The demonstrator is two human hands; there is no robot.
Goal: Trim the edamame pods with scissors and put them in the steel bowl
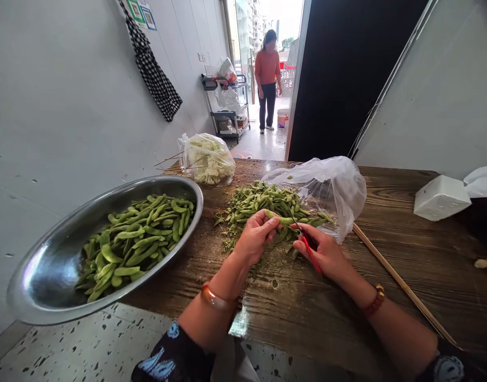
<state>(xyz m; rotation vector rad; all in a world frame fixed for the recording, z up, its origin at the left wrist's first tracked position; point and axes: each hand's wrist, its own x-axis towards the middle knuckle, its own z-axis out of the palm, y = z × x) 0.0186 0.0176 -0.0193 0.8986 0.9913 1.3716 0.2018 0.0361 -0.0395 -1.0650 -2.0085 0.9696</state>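
Pinched in the fingers of my left hand (256,236) is a green edamame pod (284,220). My right hand (323,250) is closed round red-handled scissors (309,252), whose blades are at the right end of that pod. Just beyond both hands lies a heap of edamame pods (263,199), with cut bits scattered around it on the wooden table (307,313). To the left, a wide steel basin (48,286) holds many more pods (136,241).
A clear plastic bag (339,185) lies beside the heap, and a bag of cauliflower (209,159) stands behind. Thin wooden sticks (402,284) lie at the right. A white box (442,197) sits farther right. A person (268,74) stands in the doorway near a cart (227,114).
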